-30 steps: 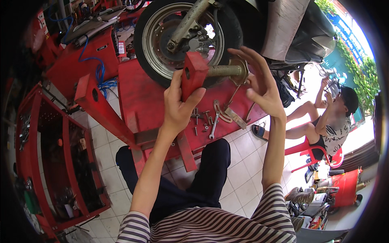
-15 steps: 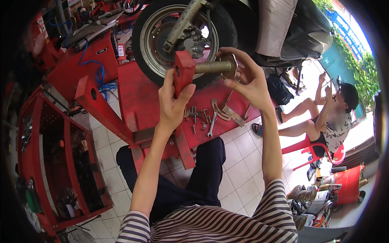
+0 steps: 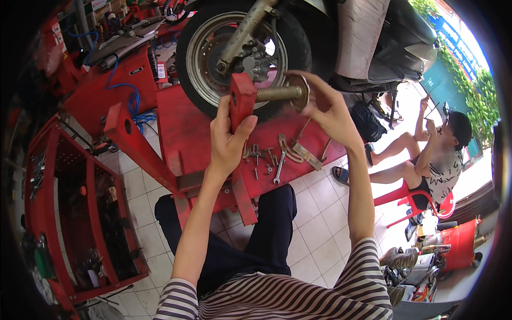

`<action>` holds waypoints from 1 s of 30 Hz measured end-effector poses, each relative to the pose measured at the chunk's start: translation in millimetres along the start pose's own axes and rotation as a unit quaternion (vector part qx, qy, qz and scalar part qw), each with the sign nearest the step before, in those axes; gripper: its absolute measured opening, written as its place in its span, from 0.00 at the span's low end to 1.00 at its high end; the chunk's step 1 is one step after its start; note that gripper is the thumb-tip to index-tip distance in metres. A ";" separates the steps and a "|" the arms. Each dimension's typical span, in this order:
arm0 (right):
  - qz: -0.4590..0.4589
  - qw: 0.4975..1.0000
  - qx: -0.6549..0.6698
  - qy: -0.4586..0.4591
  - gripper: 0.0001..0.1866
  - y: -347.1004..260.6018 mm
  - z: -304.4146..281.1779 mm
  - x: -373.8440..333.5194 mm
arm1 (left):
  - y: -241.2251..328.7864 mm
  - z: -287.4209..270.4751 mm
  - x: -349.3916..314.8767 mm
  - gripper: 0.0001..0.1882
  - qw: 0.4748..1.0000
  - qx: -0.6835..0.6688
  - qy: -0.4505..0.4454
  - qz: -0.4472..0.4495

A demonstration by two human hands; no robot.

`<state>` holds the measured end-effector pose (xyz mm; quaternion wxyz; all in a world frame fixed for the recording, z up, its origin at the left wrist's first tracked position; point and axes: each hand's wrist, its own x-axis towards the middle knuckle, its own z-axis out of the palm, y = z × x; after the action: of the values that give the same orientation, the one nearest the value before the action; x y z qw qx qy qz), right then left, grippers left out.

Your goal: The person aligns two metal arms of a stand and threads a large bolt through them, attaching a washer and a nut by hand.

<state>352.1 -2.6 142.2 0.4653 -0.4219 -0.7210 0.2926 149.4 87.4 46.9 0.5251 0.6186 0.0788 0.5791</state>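
Note:
My left hand (image 3: pixel 233 140) is closed around the upright red metal post (image 3: pixel 243 97) of a clamp, thumb on the near side. A thick threaded screw (image 3: pixel 277 94) sticks out of the post to the right and ends in a round metal disc (image 3: pixel 304 92). Curled about that disc is my right hand (image 3: pixel 332 113), thumb at its lower edge and fingers over the top, partly hidden behind it. A second red post (image 3: pixel 124 127) with a threaded hole leans out to the left. Both posts join the red lift platform (image 3: pixel 197 125).
A scooter's front wheel (image 3: pixel 194 66) stands on the platform just beyond my hands. Bolts, a wrench (image 3: pixel 279 168) and a metal bracket (image 3: pixel 308 155) lie on its near part. Left is a red tool cart (image 3: pixel 96 197); right, a person (image 3: pixel 434 152) sits on a red chair (image 3: pixel 397 200).
My right hand's fingers have shifted around the disc, which now shows at a different angle. My left hand keeps its hold on the post. The whole view has moved slightly.

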 end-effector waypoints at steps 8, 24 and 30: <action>-0.061 0.985 -0.087 0.132 0.39 -6.9 26.8 -3.3 | -0.5 -0.3 -0.2 0.21 1.000 0.007 -0.001 0.001; 0.081 0.993 0.084 0.028 0.50 -5.0 2.0 -5.8 | 7.7 2.8 0.9 0.21 0.999 0.036 -0.012 0.024; -0.009 0.994 -0.087 0.072 0.55 -10.4 13.7 -3.2 | 5.2 1.3 2.1 0.22 0.999 0.037 -0.003 0.034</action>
<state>336.6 -10.7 143.8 0.4804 -0.4742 -0.7121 0.1930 148.5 85.9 52.3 0.4825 0.6417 0.0771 0.5912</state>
